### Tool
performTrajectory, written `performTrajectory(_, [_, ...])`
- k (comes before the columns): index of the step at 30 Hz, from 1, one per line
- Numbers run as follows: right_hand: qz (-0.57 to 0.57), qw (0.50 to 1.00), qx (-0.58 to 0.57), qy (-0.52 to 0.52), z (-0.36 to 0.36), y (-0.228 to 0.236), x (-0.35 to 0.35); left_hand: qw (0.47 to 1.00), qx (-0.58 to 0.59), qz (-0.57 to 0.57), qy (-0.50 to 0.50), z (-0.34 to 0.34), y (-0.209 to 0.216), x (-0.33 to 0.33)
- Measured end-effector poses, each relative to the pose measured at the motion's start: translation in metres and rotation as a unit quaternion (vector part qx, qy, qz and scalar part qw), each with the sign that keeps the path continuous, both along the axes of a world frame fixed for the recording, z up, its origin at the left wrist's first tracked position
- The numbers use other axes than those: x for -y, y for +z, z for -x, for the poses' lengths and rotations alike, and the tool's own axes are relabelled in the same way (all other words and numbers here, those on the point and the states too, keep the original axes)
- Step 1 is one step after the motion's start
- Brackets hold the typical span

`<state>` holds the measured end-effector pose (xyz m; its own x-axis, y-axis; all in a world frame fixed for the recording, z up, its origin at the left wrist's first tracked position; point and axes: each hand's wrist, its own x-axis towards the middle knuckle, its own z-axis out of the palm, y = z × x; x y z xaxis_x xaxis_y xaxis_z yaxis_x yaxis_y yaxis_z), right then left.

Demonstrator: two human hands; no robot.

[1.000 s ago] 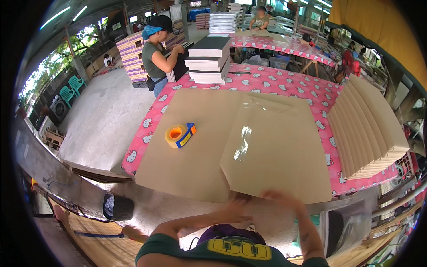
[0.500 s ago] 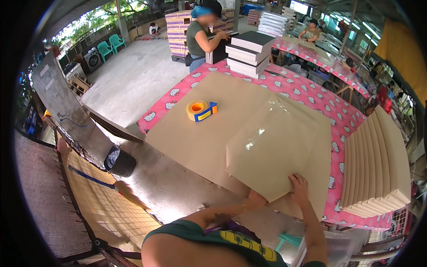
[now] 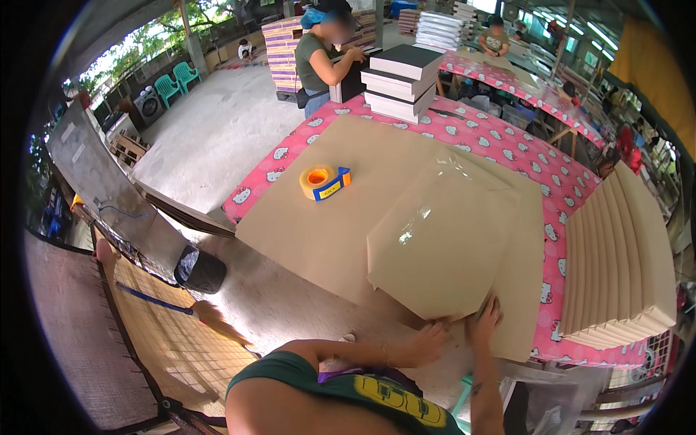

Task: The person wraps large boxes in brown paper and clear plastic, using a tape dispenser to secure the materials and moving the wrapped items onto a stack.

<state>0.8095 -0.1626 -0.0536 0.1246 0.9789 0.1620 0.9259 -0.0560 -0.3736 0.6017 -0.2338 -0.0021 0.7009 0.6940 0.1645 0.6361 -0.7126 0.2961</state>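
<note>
On the pink-covered table [image 3: 507, 148], folded brown paper [image 3: 442, 254] lies atop larger brown sheet [image 3: 312, 235]. Left hand [image 3: 428, 344]: fingers curled at its near edge; right hand [image 3: 484, 322]: near right corner; cannot tell whether either grasps. Step judged: edge folding; next calls for even alignment.

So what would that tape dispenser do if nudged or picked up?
The tape dispenser would probably slide, not roll: it lies with its round face up on the brown paper. Its roll looks thick, so it may feel heavy for its size. The blue holder looks plastic, so likely stiff.
</note>
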Motion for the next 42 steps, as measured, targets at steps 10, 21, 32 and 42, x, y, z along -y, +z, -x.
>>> performTrajectory(10, [0.144, 0.845, -0.507, -0.092, 0.029, 0.018, 0.009, 0.998, 0.021, 0.0, -0.051, 0.017, 0.016, -0.18])
performTrajectory(21, [0.288, 0.75, -0.595, 0.019, 0.167, 0.032, 0.128, 0.992, 0.079, 0.097, -0.032, 0.038, 0.006, -0.183])
performTrajectory(32, [-0.045, 0.974, -0.115, 0.191, 0.197, 0.078, -0.051, 0.65, 0.444, 0.483, 0.384, 0.226, -0.023, -0.152])
performTrajectory(42, [0.062, 0.991, 0.001, 0.121, 0.248, 0.07, -0.055, 0.647, 0.419, 0.636, 0.017, 0.228, -0.054, -0.068])
